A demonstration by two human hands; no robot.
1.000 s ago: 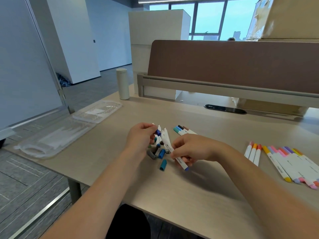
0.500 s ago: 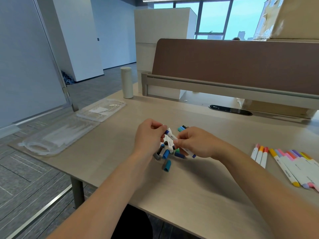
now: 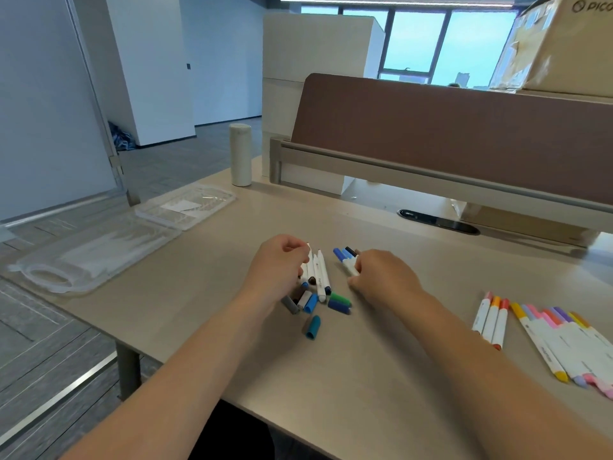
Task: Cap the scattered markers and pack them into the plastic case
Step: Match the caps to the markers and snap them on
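White uncapped markers lie between the hands. The left hand is curled onto the top end of one and hides part of the bunch. The right hand is curled, pinching capped blue and black markers at its fingertips. Loose caps sit just under the left hand on the table. The plastic case lies open well left of the left hand. Sorted markers are right of the right forearm, and a bottle stands beyond the left hand.
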